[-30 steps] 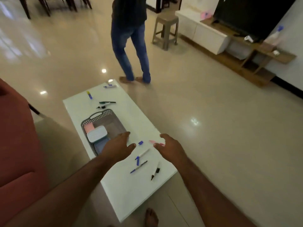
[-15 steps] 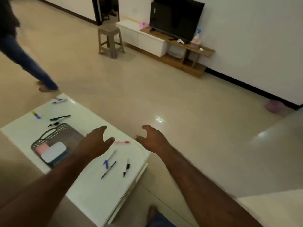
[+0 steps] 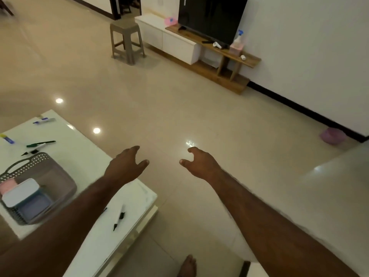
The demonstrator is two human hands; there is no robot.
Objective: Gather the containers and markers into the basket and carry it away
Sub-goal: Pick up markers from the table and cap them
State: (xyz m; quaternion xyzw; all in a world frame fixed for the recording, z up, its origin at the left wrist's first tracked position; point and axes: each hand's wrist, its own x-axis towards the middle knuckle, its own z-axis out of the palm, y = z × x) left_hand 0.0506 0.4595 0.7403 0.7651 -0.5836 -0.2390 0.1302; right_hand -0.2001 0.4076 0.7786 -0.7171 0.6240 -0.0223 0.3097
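Note:
A grey perforated basket (image 3: 50,168) sits on the white table (image 3: 79,154) at the left, holding a white-lidded container (image 3: 20,191), a blue container (image 3: 34,206) and a pink one (image 3: 7,185). Markers lie loose on the table: a black one (image 3: 119,217) near the front corner, a green one (image 3: 41,143) and a black one (image 3: 32,151) behind the basket, a blue-yellow one (image 3: 7,138) and a blue-white one (image 3: 44,120) farther back. My left hand (image 3: 126,166) hovers over the table's right edge, fingers apart, empty. My right hand (image 3: 200,163) is over the floor, fingers apart, empty.
Glossy tiled floor (image 3: 179,108) stretches ahead. A grey stool (image 3: 126,40) stands at the back, beside a TV unit (image 3: 199,48) with a television (image 3: 211,16) and a spray bottle (image 3: 238,40). A pink object (image 3: 332,135) lies by the right wall. My bare foot (image 3: 188,266) shows below.
The view has swung to the right, away from the table. Both hands have lifted off the markers and moved right. The other person has left the view.

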